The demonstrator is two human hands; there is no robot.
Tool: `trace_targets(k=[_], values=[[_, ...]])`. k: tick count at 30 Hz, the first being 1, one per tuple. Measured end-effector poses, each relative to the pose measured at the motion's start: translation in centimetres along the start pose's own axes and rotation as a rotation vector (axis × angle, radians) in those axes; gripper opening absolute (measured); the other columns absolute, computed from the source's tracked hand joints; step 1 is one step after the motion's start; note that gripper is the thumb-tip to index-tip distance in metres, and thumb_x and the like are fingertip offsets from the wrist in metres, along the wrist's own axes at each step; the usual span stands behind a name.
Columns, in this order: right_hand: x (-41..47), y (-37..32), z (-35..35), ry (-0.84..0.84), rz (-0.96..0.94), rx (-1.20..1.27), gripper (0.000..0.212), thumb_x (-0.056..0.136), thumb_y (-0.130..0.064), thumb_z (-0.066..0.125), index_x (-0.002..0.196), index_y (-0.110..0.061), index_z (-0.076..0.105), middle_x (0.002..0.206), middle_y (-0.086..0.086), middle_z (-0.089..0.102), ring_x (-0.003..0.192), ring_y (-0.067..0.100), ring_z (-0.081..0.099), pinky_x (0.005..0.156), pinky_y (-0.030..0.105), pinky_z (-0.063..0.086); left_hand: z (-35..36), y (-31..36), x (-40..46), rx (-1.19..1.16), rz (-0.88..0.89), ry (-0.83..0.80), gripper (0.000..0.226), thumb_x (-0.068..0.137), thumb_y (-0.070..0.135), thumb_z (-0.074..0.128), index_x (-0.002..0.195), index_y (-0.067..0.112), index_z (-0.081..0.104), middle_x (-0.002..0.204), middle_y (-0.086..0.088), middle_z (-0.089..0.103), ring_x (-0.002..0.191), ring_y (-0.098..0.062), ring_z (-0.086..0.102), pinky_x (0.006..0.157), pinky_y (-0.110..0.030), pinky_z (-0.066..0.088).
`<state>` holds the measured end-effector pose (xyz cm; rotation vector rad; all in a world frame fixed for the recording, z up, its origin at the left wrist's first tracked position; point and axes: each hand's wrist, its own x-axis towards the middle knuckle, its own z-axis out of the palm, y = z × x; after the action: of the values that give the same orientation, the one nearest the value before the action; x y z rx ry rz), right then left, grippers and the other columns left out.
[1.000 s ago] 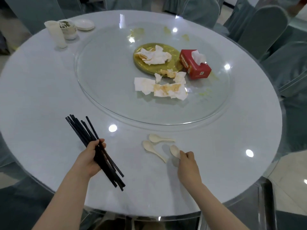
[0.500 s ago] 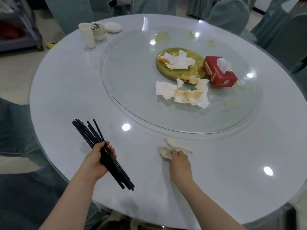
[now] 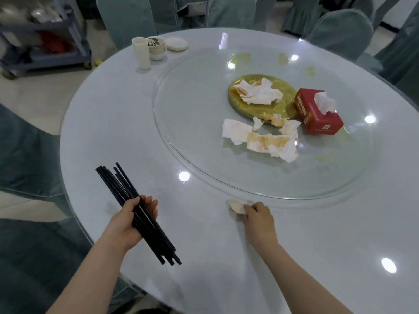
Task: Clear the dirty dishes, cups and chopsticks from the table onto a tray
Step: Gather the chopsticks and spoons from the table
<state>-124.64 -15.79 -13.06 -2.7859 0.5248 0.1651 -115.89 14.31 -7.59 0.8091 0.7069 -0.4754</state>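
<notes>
**Chopsticks in one hand, spoons in the other, at the near edge of the glass turntable**

The left hand [image 3: 132, 219] grasps a bundle of black chopsticks [image 3: 138, 214], fingers wrapped round the middle of the bundle, thumb on the near side. The bundle sits above the round white table [image 3: 102, 132], off the turntable's near-left edge, its tips fanning slightly up and to the left.

The right hand [image 3: 257, 217] lies just outside the near rim of the glass turntable [image 3: 192, 114], fingers curled and pinching cream-coloured spoons [image 3: 237, 206]. Only the bowls of the spoons show past the fingertips; how many are held cannot be told, as they are blurred.

On the turntable, toward its centre, lies a yellow plate [image 3: 283, 91] with a crumpled napkin [image 3: 259, 92] on it. Touching the plate's near edge and spreading toward the turntable's near side are stained napkins [image 3: 265, 141]. A red tissue box [image 3: 317, 115] stands just right of the plate, one tissue poking from the top.

Beyond the turntable's far-left rim, on the table, stand a white cup [image 3: 142, 53], stacked small bowls [image 3: 157, 48] and a small saucer [image 3: 176, 43], close together. Past the table on that side a service cart [image 3: 45, 48] stands on the floor. Chairs in grey-green covers [image 3: 127, 17] ring the table.
</notes>
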Motion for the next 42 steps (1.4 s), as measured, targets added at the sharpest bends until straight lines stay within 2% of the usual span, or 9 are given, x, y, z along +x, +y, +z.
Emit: trace_targets(k=[4, 7, 10, 16, 19, 22, 28, 36, 42], values=[[0.2, 0.3, 0.8, 0.011, -0.043, 0.069, 0.011, 0.089, -0.014, 0.053, 0.094, -0.015, 0.063, 0.098, 0.003, 0.055, 0.095, 0.030, 0.049, 0.074, 0.034, 0.038, -1.0, -0.2, -0.9, -0.067, 0.050, 0.012, 0.020, 0.099, 0.016, 0.041, 0.090, 0.013, 0.059, 0.062, 0.003, 0.061, 0.058, -0.012, 0.066, 0.059, -0.026, 0.056], [0.5, -0.1, 1.3, 0.001, -0.179, 0.044, 0.018, 0.089, -0.014, 0.054, 0.101, -0.022, 0.065, 0.106, -0.001, 0.056, 0.101, 0.025, 0.049, 0.078, 0.028, 0.035, -2.0, -0.2, -1.9, -0.121, 0.080, 0.004, 0.021, 0.099, 0.015, 0.040, 0.097, 0.014, 0.061, 0.062, 0.003, 0.058, 0.053, -0.011, 0.060, 0.057, -0.025, 0.056], [0.2, -2.0, 1.2, 0.043, -0.275, -0.019, 0.009, 0.087, -0.024, 0.053, 0.081, -0.026, 0.060, 0.092, -0.009, 0.058, 0.092, 0.021, 0.053, 0.068, 0.028, 0.037, -2.7, 0.1, -3.3, -0.184, 0.120, 0.010, 0.020, 0.097, 0.014, 0.040, 0.092, 0.016, 0.059, 0.062, 0.004, 0.057, 0.053, -0.010, 0.059, 0.057, -0.025, 0.055], [-0.6, -8.5, -0.3, 0.021, -0.401, 0.203, 0.023, 0.094, -0.018, 0.053, 0.114, -0.016, 0.064, 0.105, -0.006, 0.049, 0.086, 0.017, 0.053, 0.073, 0.024, 0.041, -4.5, 1.8, -7.0, -0.342, 0.206, 0.039, 0.021, 0.096, 0.022, 0.049, 0.076, 0.017, 0.052, 0.057, 0.006, 0.053, 0.050, -0.008, 0.056, 0.056, -0.024, 0.053], [-1.8, -11.9, -1.3, -0.013, -0.459, 0.191, 0.023, 0.096, -0.018, 0.051, 0.114, -0.015, 0.063, 0.107, -0.002, 0.051, 0.087, 0.020, 0.057, 0.075, 0.031, 0.048, -6.3, 3.0, -9.9, -0.377, 0.283, 0.005, 0.027, 0.091, 0.033, 0.057, 0.068, 0.019, 0.053, 0.055, 0.009, 0.048, 0.048, -0.006, 0.051, 0.055, -0.025, 0.051], [-3.9, -16.2, -2.2, -0.035, -0.549, 0.204, 0.021, 0.097, -0.020, 0.048, 0.111, -0.017, 0.063, 0.100, -0.004, 0.051, 0.082, 0.016, 0.054, 0.070, 0.028, 0.045, -8.9, 4.7, -13.6, -0.447, 0.355, -0.053, 0.027, 0.079, 0.035, 0.064, 0.060, 0.019, 0.054, 0.052, 0.010, 0.043, 0.043, -0.004, 0.047, 0.050, -0.021, 0.048], [-11.9, -27.2, -2.7, -0.032, -0.740, 0.272, 0.017, 0.096, -0.022, 0.050, 0.107, -0.021, 0.064, 0.090, -0.010, 0.047, 0.071, 0.003, 0.045, 0.057, 0.008, 0.028, -17.6, 7.9, -23.4, -0.540, 0.528, -0.072, 0.031, 0.074, 0.038, 0.065, 0.053, 0.019, 0.054, 0.050, 0.011, 0.042, 0.043, -0.002, 0.047, 0.049, -0.018, 0.048], [-26.5, -40.5, -1.0, -0.055, -1.008, 0.302, 0.018, 0.094, -0.027, 0.055, 0.109, -0.026, 0.065, 0.090, -0.010, 0.053, 0.079, 0.007, 0.046, 0.065, 0.021, 0.029, -32.5, 9.0, -35.5, -0.668, 0.701, 0.014, 0.036, 0.081, 0.036, 0.061, 0.052, 0.018, 0.054, 0.048, 0.009, 0.044, 0.041, -0.006, 0.049, 0.050, -0.019, 0.049], [-32.5, -47.6, -0.6, -0.125, -1.123, 0.306, 0.020, 0.094, -0.026, 0.057, 0.112, -0.026, 0.065, 0.096, -0.011, 0.062, 0.085, 0.008, 0.054, 0.064, 0.013, 0.030, -40.0, 10.6, -39.6, -0.767, 0.695, 0.043, 0.029, 0.087, 0.038, 0.059, 0.068, 0.018, 0.050, 0.054, 0.009, 0.048, 0.046, -0.007, 0.052, 0.054, -0.024, 0.050]])
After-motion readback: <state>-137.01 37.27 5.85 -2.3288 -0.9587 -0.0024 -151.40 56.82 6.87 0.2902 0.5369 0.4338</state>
